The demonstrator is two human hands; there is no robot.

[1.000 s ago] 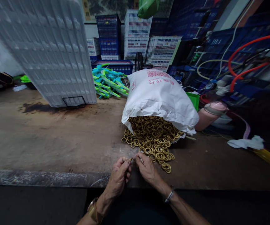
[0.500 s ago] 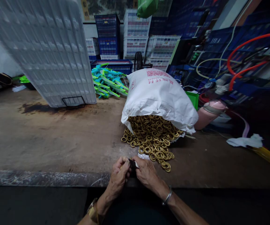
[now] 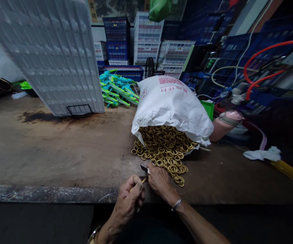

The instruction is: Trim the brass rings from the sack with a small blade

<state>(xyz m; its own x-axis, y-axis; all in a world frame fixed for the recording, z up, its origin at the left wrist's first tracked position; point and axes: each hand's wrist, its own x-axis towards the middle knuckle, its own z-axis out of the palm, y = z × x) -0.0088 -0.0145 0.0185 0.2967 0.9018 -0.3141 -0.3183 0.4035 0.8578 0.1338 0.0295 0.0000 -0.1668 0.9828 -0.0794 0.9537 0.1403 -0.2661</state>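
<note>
Close to the table's front edge, my left hand (image 3: 131, 193) pinches a brass-coloured ring (image 3: 143, 180), of which only a sliver shows past the fingertips. My right hand (image 3: 160, 181) is closed around a small knife (image 3: 143, 168); its dark blade points left and a bit of white handle shows. That hand is at the near end of a pile of brass-coloured rings (image 3: 173, 168). The rings spill toward me from the mouth of a white woven sack (image 3: 171, 105) with red print, lying on its side.
A tall translucent ribbed plastic panel (image 3: 60, 61) stands at left on the wooden table (image 3: 47, 149). Green and blue plastic parts (image 3: 119, 88) are heaped behind. A pink bottle (image 3: 225, 125) and red hoses (image 3: 250, 64) are at right. Stacked crates (image 3: 147, 40) stand at the back.
My hands have drawn apart. The right hand with the knife has moved up toward the ring pile, baring the blade; the left hand has shifted slightly down with the ring.
</note>
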